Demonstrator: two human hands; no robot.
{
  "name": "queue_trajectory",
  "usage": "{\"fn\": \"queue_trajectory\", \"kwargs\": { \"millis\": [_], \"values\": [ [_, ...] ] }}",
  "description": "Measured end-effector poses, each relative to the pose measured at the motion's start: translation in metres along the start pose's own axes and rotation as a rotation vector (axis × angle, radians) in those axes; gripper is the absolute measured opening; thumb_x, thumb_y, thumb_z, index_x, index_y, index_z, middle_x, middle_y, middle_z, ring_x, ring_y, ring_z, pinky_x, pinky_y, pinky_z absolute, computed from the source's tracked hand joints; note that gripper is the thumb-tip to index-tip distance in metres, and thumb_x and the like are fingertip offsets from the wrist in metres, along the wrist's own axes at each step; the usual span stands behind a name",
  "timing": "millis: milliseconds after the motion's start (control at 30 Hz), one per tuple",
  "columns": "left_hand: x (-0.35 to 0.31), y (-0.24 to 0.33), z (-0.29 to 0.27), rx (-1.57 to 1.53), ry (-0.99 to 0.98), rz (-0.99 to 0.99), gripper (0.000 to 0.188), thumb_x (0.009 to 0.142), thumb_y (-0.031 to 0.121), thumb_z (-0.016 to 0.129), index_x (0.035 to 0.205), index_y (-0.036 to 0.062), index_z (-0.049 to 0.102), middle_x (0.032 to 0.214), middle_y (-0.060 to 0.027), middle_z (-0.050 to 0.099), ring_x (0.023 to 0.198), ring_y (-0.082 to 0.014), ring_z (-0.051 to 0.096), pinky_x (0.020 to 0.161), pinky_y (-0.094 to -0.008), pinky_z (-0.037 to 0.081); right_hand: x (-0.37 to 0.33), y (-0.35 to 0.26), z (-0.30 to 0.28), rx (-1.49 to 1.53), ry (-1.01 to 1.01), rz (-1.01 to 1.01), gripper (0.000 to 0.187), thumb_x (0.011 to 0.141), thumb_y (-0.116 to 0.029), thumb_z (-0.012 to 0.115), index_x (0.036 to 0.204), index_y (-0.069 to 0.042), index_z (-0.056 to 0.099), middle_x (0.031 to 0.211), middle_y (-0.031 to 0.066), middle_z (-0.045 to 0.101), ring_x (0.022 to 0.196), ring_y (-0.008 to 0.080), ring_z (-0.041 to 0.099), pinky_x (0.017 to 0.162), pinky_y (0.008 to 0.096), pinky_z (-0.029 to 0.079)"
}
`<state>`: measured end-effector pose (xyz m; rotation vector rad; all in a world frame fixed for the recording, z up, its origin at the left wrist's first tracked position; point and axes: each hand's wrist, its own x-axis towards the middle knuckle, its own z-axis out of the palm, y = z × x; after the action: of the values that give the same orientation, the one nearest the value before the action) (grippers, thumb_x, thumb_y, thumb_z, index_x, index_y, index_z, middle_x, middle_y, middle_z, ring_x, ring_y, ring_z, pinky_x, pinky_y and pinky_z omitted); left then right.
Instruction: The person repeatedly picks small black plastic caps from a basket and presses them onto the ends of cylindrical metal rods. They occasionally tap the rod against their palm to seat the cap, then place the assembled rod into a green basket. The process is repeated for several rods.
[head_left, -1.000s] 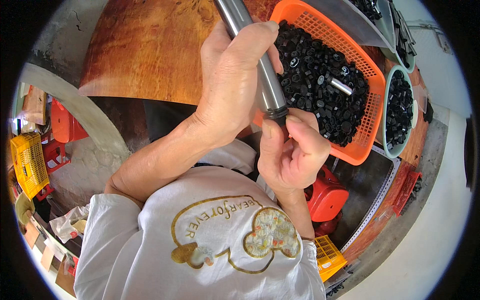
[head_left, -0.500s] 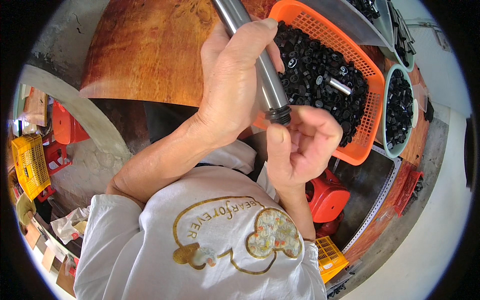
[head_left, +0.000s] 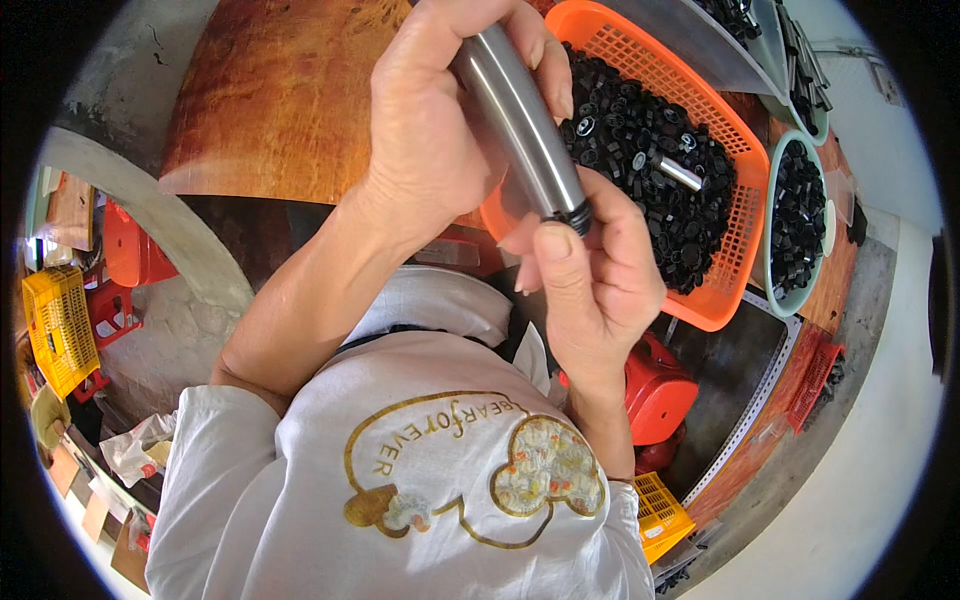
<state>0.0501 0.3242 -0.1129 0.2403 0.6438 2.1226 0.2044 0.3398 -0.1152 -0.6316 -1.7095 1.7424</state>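
Head view first: I see the left hand [head_left: 425, 130] wrapped round a steel tube [head_left: 525, 130], fingers clamped over its upper stretch. The tube slants down toward the person's body, its lower end at the right hand [head_left: 600, 270]. A black plug [head_left: 574, 216] sits at that end, part of its ribbed rim showing outside the metal. The right hand's thumb lies on the near side of the plug and its index finger on the far side; whether they press on it, I cannot tell. Its other fingers are spread below the tube's end.

Just beside the hands is an orange basket [head_left: 748, 190], its near corner partly hidden by them, heaped with small black parts [head_left: 690, 240]. A short silver cylinder [head_left: 681, 174] lies on that heap. Past the basket, a pale green bowl [head_left: 790, 303] holds more black pieces [head_left: 795, 200]. To the left of the hands spreads the brown table [head_left: 280, 110], its grain shiny.

Beneath the hands is the person's white shirt [head_left: 260, 500] with its gold print. Near the right forearm I make out a red stool [head_left: 662, 395] and, lower down, a yellow crate [head_left: 660, 515]. Another yellow crate [head_left: 58, 330] stands well apart on the far left.
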Motion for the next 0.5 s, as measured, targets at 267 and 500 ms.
{"fn": "queue_trajectory", "kwargs": {
  "millis": [267, 500],
  "values": [
    [0.006, -0.008, 0.003, -0.174, 0.018, -0.101, 0.022, 0.073, 0.027, 0.059, 0.066, 0.0069, 0.053, 0.056, -0.0112, 0.054, 0.053, -0.0211, 0.053, 0.056, -0.0313, 0.042, 0.004, 0.001, 0.007, 0.012, -0.115, -0.048, 0.058, 0.096, -0.029, 0.062, 0.13, 0.012, 0.039, 0.087, 0.0146, 0.066, 0.065, 0.0103, 0.056, 0.059, 0.0219, 0.047],
    [0.012, -0.005, -0.001, -0.095, -0.162, -0.116, 0.019, 0.073, 0.024, 0.059, 0.068, 0.0058, 0.053, 0.059, -0.0105, 0.055, 0.056, -0.02, 0.052, 0.058, -0.0296, 0.042, 0.006, -0.012, 0.001, -0.12, -0.166, 0.201, 0.038, 0.097, -0.029, 0.06, 0.108, 0.007, 0.055, 0.07, 0.0076, 0.065, 0.053, 0.0062, 0.052, 0.05, 0.0199, 0.043]
  ]
}}
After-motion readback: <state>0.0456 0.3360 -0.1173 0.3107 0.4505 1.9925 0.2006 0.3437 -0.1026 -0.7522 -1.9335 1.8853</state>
